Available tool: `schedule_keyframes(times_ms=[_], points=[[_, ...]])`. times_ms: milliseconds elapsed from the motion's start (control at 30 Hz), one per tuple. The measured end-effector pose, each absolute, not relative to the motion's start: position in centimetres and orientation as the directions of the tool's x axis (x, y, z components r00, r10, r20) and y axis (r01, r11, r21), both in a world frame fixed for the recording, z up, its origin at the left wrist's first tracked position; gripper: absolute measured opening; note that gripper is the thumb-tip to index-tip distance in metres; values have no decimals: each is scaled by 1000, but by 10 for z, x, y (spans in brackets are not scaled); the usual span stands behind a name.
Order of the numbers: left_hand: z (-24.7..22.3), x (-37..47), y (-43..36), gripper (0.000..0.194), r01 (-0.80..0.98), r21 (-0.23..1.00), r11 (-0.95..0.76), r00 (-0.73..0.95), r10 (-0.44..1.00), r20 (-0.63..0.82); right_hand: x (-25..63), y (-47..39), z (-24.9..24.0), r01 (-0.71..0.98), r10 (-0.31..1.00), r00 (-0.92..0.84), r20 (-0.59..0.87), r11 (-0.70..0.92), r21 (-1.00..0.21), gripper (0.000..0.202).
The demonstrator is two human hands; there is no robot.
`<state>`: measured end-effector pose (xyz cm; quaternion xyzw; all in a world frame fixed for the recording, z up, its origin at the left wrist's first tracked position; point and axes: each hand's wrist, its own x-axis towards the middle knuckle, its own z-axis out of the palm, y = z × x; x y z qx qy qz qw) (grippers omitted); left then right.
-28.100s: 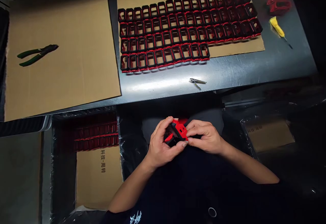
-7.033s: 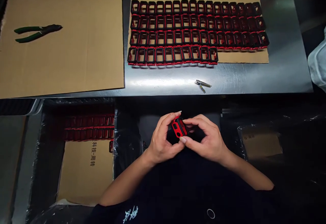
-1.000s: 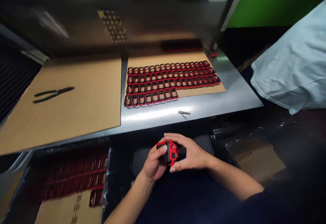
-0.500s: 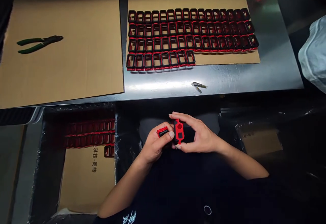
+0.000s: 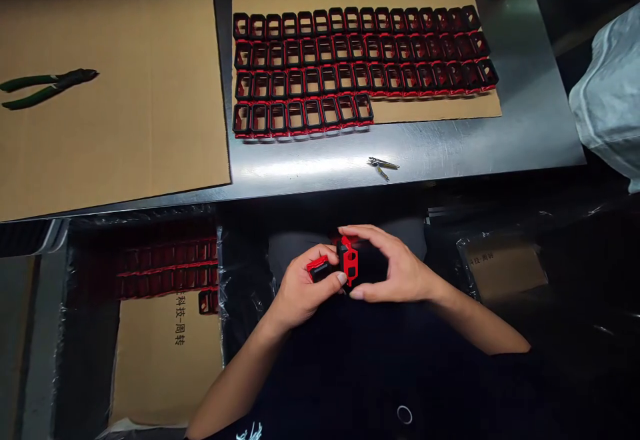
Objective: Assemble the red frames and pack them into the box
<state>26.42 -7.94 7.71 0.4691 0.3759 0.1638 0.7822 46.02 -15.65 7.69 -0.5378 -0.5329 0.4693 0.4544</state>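
My left hand is closed around a small red-and-black plastic frame. Its thumb reaches across to a second red-and-black frame, which stands upright between my two hands with its red face and two cut-outs showing. My right hand curves around this second frame, fingers at the top and thumb at the bottom. Contact of the right fingertips is partly hidden. Both hands are in front of my body, below the table edge.
Rows of similar frames stand on cardboard on the metal table. Green-handled nippers lie on another cardboard sheet; small pliers lie near the edge. A plastic-lined bin at lower left holds more frames.
The upright frame has turned slightly between my hands, and its cut-outs look lighter. The view has shifted, so the table things appear further left.
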Motion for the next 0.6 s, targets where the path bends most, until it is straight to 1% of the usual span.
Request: schedule_keyframes(times_ms=[67,133,167,233,267,333,367,433,467,600], points=[[78,265,-79,27,140,913,383,648,661,-377,459,-159,80,69,988,83,-130,-136,-988,60],[79,267,-79,25,183,942,280,669,667,-328,456,-158,82,46,964,109,-242,-249,-968,49],[79,267,-79,24,204,946,253,680,658,-323,455,-156,83,60,954,113,-277,-285,-957,44],[79,268,-80,23,234,939,253,686,641,-344,454,-151,83,69,940,158,-301,-315,-947,29],[80,269,-80,24,241,931,274,680,637,-363,455,-149,82,41,929,206,-308,-322,-946,28],[80,268,-79,27,234,912,336,667,628,-402,460,-146,79,-81,887,290,-359,-351,-933,43],[80,268,-79,28,226,905,361,665,622,-414,463,-146,77,-159,866,302,-400,-368,-916,49],[79,266,-78,29,203,903,380,659,629,-413,470,-148,75,-279,847,253,-467,-398,-874,52],[77,266,-77,29,194,905,378,659,634,-406,472,-151,75,-307,853,203,-480,-410,-859,50],[71,263,-73,25,194,915,353,698,606,-382,471,-160,83,-324,881,2,-474,-448,-833,38]])
